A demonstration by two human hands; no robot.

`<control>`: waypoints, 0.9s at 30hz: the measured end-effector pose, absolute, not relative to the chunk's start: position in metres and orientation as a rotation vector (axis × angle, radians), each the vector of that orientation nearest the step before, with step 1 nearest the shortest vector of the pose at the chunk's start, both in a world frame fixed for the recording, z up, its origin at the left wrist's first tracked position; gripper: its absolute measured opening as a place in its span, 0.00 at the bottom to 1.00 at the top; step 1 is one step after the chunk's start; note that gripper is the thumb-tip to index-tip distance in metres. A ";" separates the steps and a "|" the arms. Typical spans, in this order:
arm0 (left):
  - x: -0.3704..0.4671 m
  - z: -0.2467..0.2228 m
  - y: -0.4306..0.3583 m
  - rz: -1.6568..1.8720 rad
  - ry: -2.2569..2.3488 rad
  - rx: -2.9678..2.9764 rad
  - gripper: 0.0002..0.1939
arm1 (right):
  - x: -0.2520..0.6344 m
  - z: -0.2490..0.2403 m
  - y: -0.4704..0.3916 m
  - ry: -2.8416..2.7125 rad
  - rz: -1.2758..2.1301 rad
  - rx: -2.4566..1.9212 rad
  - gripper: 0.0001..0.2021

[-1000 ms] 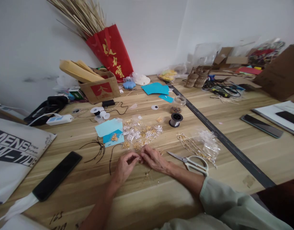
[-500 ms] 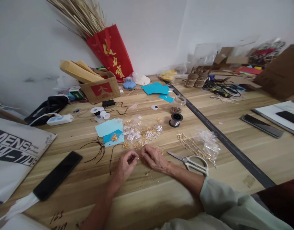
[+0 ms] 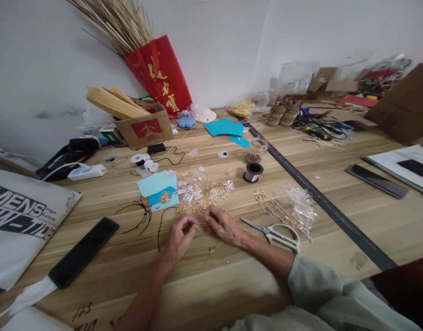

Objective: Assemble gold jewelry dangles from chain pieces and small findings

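My left hand (image 3: pixel 182 235) is pinched closed over the table, with a tiny shiny piece at its fingertips that is too small to name. Close on its right, my right hand (image 3: pixel 221 224) has its fingers pressed together; whatever they hold is hidden. A small gap separates the two hands. Just beyond the fingertips lie gold beads (image 3: pixel 197 209) and small bags of silver-coloured findings (image 3: pixel 192 192). A thin gold chain (image 3: pixel 211 251) rests on the wood below my right hand. Scissors (image 3: pixel 280 233) with pale handles lie beside my right forearm.
A wire spool (image 3: pixel 253 172) and a bead jar (image 3: pixel 254 154) stand beyond the hands. Bead strands (image 3: pixel 273 209) lie at right, black cords (image 3: pixel 142 218) and blue cards (image 3: pixel 156 184) at left. A dark phone (image 3: pixel 83 253) is at near left, another phone (image 3: pixel 377 181) far right.
My hands have drawn slightly apart, widening the gap between the fingertips. The things on the table look unmoved.
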State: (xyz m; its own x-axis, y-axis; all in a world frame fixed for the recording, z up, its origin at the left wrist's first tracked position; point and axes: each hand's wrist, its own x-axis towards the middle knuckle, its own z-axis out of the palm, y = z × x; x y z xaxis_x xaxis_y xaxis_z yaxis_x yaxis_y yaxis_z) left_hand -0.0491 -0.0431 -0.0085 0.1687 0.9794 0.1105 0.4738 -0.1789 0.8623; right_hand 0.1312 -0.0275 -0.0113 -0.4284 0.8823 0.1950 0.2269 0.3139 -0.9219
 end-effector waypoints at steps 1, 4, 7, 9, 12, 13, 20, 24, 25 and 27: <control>-0.049 -0.009 -0.043 0.940 1.389 1.736 0.04 | 0.132 -0.012 -0.027 -1.820 1.202 -1.000 0.08; -0.051 -0.013 -0.042 0.971 1.399 1.684 0.04 | 0.133 -0.011 -0.026 -1.797 1.272 -1.047 0.09; -0.052 -0.016 -0.042 0.988 1.418 1.666 0.04 | 0.134 -0.009 -0.029 -1.865 1.014 -1.062 0.10; -0.051 -0.016 -0.042 0.983 1.438 1.698 0.04 | 0.134 -0.008 -0.032 -1.907 0.803 -0.991 0.09; -0.048 -0.012 -0.044 0.959 1.461 1.786 0.05 | 0.133 -0.008 -0.037 -2.033 0.611 -0.789 0.09; -0.046 -0.010 -0.045 0.950 1.464 1.810 0.05 | 0.132 -0.008 -0.038 -2.090 0.572 -0.738 0.10; -0.040 -0.005 -0.047 1.004 1.410 1.911 0.07 | 0.131 -0.017 -0.039 -2.362 0.409 -0.756 0.11; -0.040 -0.006 -0.047 1.009 1.361 1.835 0.05 | 0.132 -0.021 -0.036 -2.387 0.344 -0.815 0.09; -0.040 -0.007 -0.047 0.994 1.357 1.792 0.05 | 0.133 -0.021 -0.035 -2.393 0.336 -0.821 0.09; -0.041 -0.008 -0.047 0.962 1.353 1.693 0.05 | 0.133 -0.020 -0.034 -2.405 0.327 -0.836 0.10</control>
